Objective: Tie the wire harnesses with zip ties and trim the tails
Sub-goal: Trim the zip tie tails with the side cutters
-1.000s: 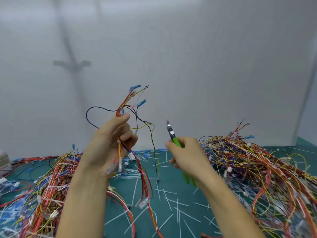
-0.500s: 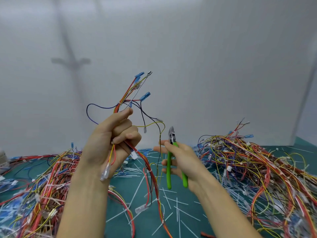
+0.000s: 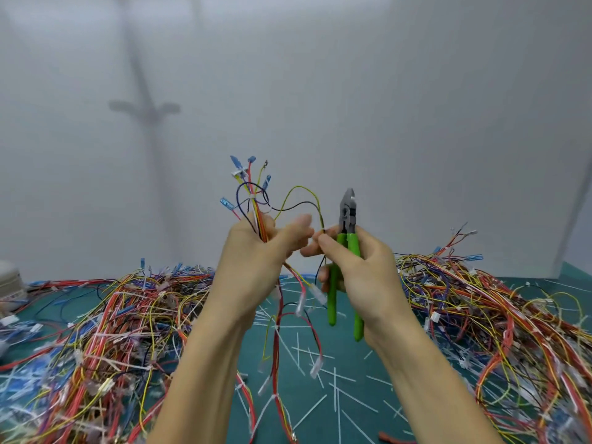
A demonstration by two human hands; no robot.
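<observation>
My left hand (image 3: 256, 264) grips a wire harness (image 3: 253, 203) of red, yellow and black wires held upright above the table, blue terminals at its top and a white zip tie round the bundle above my fist. Its lower wires with clear connectors hang down to the mat. My right hand (image 3: 355, 270) holds green-handled cutters (image 3: 347, 225), jaws pointing up, and its thumb and fingertip pinch a loose yellow-and-black wire loop of the harness. The two hands nearly touch.
A big heap of coloured harnesses (image 3: 105, 331) lies on the left of the green mat (image 3: 346, 392), another heap (image 3: 493, 315) on the right. Cut white zip-tie tails (image 3: 301, 350) litter the mat between them. A white wall stands behind.
The left hand brought the harness rightward toward the middle. The right hand rose with the cutters, turned them upright and took hold of the loose wire loop.
</observation>
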